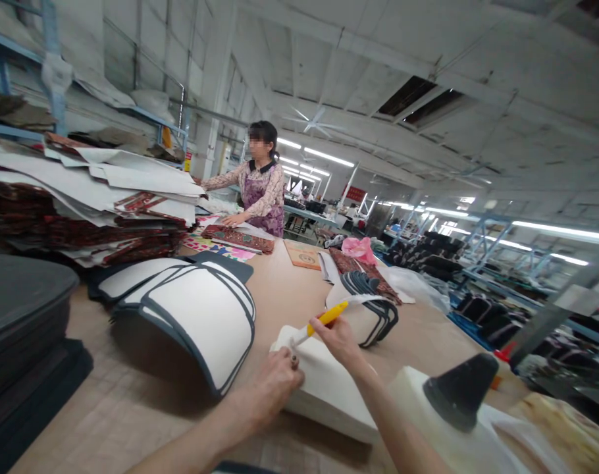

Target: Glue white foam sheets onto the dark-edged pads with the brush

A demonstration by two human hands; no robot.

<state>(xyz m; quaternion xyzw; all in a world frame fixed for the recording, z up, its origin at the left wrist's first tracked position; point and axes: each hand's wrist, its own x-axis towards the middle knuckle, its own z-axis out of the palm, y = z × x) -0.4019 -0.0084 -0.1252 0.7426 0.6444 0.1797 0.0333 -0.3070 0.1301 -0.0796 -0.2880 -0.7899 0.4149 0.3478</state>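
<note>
My right hand [336, 336] is closed around the yellow handle of a slim tool [329, 316]. The tool's pale, flat end points down and left; it is too blurred to tell a blade from a brush. My left hand [280, 378] is closed, fingers bent, at the left edge of a thick white slab [339, 388], just below the tool's tip. Whatever its fingers pinch is hidden. To the left lies a stack of curved white panels [201, 316] with dark edging. Similar dark-edged curved pieces [378, 316] stand behind my right hand.
A white container with a black cone [462, 392] stands at the right. Dark stacked pieces [27, 316] rise at near left, with a tall pile of white and patterned sheets [106, 191] behind. Across the table [274, 283], a co-worker [262, 184] touches patterned fabric [240, 238].
</note>
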